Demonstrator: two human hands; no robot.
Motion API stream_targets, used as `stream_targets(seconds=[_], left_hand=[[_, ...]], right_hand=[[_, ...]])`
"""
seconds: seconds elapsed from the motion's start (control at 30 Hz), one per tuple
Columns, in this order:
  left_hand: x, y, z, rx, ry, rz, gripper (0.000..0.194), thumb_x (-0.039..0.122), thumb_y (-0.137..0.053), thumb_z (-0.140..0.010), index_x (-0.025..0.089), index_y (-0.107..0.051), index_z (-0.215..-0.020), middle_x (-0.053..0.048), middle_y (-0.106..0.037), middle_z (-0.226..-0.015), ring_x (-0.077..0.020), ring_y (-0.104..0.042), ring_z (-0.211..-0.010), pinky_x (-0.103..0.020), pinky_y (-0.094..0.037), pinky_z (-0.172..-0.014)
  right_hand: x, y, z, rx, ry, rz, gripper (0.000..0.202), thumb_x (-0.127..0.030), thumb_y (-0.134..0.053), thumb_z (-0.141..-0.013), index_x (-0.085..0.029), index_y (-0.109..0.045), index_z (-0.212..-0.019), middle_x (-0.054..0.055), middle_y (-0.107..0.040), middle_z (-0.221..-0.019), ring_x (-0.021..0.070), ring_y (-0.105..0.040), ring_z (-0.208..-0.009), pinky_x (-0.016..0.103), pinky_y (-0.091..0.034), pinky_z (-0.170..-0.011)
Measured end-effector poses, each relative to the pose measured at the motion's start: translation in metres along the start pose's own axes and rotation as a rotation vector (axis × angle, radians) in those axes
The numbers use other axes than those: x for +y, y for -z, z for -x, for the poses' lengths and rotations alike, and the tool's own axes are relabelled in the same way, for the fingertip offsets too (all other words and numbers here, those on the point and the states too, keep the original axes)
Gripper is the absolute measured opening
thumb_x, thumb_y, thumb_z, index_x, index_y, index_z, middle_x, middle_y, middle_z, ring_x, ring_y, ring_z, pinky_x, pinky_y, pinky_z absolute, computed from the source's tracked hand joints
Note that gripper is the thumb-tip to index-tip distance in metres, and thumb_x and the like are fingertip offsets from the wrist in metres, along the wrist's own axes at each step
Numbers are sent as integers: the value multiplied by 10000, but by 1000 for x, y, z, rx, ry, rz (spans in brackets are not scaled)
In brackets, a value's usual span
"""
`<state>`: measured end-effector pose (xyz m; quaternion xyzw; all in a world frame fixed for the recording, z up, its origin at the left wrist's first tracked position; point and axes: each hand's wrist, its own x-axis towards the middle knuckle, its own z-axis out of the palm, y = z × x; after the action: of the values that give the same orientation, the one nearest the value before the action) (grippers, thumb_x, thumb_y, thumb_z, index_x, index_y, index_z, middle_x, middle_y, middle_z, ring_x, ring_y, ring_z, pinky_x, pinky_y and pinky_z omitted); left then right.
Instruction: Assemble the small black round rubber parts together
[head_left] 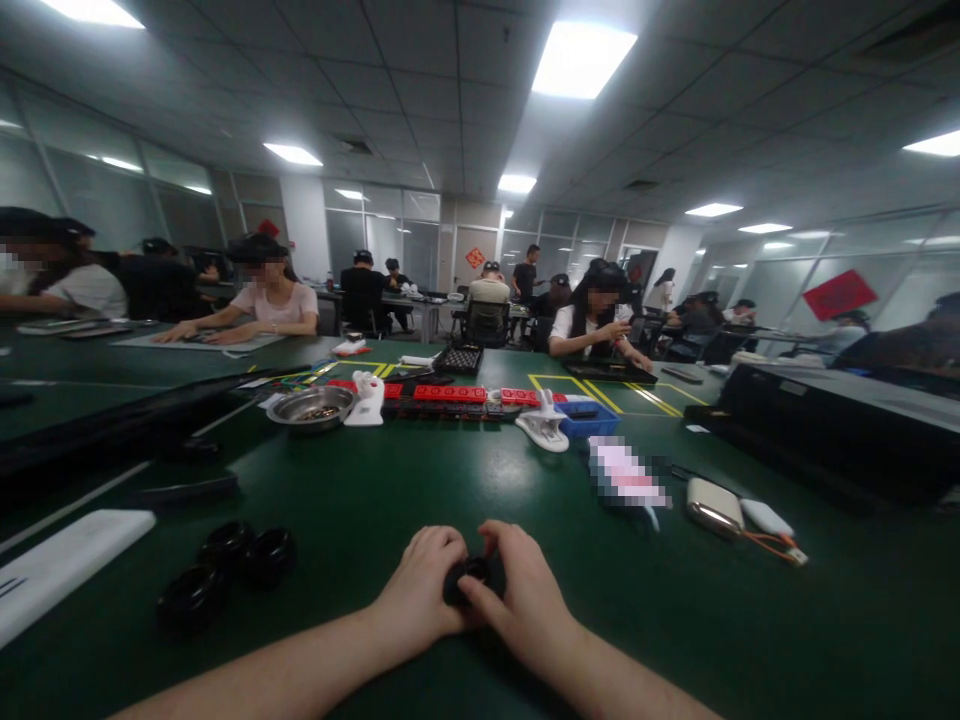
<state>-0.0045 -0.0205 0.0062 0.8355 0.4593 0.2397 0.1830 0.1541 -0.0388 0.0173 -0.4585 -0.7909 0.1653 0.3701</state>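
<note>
Both my hands are closed around a small black tire-like ring low over the green table. My left hand wraps its left side, and my right hand grips the right side with the thumb across its front. Fingers cover much of the ring, so its full shape is hidden. To the left lies a cluster of similar glossy black rings: one at the front, one at the back and one on the right.
A white panel lies at the left edge. Further back are a metal bowl, white clamp-like stands, red power strips and a blue bin. A power bank and large black box stand right. People sit opposite.
</note>
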Motion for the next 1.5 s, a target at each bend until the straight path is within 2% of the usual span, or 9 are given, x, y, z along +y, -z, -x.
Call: stream_targets(seconds=[0.23, 0.47, 0.63, 0.73, 0.87, 0.97, 1.13, 1.3, 1.5], left_hand=[[0, 1, 0, -14, -4, 5, 340, 303, -691, -581, 200, -556, -876, -41, -519, -956, -251, -467, -923, -370, -380, -830], [-2, 1, 0, -19, 1, 10, 320, 275, -684, -580, 197, -565, -866, -42, -521, -964, -253, -469, -941, -366, -379, -844], [-2, 0, -1, -21, 1, 16, 358, 277, -679, -592, 202, -562, -921, -48, -525, -982, -260, -467, -957, -381, -376, -858], [-1, 0, -1, -11, -1, 15, 305, 289, -703, -575, 194, -567, -831, -44, -528, -955, -257, -471, -943, -367, -385, -840], [-1, -1, -1, -4, 0, 5, 277, 273, -713, -564, 200, -561, -784, -35, -529, -941, -249, -480, -916, -355, -396, -813], [-3, -1, -1, -15, -5, 3, 343, 299, -717, -566, 212, -560, -858, -35, -526, -946, -247, -476, -916, -363, -392, -821], [-3, -1, -1, -19, -2, 1, 392, 361, -721, -575, 192, -563, -892, -52, -522, -951, -260, -466, -919, -380, -387, -821], [-2, 0, 0, -17, 1, 1, 301, 233, -688, -570, 189, -565, -842, -52, -521, -960, -247, -470, -918, -356, -388, -827], [-4, -1, -1, -13, 1, 15, 339, 180, -642, -565, 214, -551, -889, -37, -524, -971, -250, -463, -956, -370, -364, -875]], right_hand=[[2, 2, 2, -63, 89, -89, 565, -37, -493, -602, -183, -411, -1142, 66, -523, -1095, 201, -480, -1027, 354, -370, -918], [-3, 1, 2, -13, 26, -64, 382, -121, -556, -653, -170, -479, -1024, 71, -539, -944, 227, -503, -890, 394, -416, -807], [-4, 5, 4, -60, 130, -151, 562, -25, -446, -590, -182, -420, -1129, 68, -517, -1089, 198, -478, -1016, 361, -371, -912], [-4, 2, 3, -12, 53, -127, 505, -79, -492, -659, -168, -418, -1150, 95, -499, -1119, 228, -461, -1046, 403, -358, -921], [-2, -4, 0, 23, -65, -82, 393, -173, -598, -668, -161, -485, -1044, 91, -543, -963, 253, -511, -908, 429, -409, -824], [0, -5, 0, 0, -22, -151, 353, -118, -531, -689, -181, -473, -1031, 69, -558, -940, 226, -530, -890, 406, -419, -826], [3, -5, 2, -27, 33, -224, 556, -24, -445, -640, -195, -377, -1165, 70, -528, -1110, 196, -495, -1039, 381, -372, -928], [2, -8, 3, 41, -4, -76, 453, -138, -599, -641, -174, -447, -1066, 74, -536, -982, 229, -512, -916, 392, -418, -825], [-9, 3, 3, -64, 180, -87, 488, -71, -490, -626, -177, -437, -1099, 74, -532, -1045, 216, -492, -975, 375, -395, -871]])
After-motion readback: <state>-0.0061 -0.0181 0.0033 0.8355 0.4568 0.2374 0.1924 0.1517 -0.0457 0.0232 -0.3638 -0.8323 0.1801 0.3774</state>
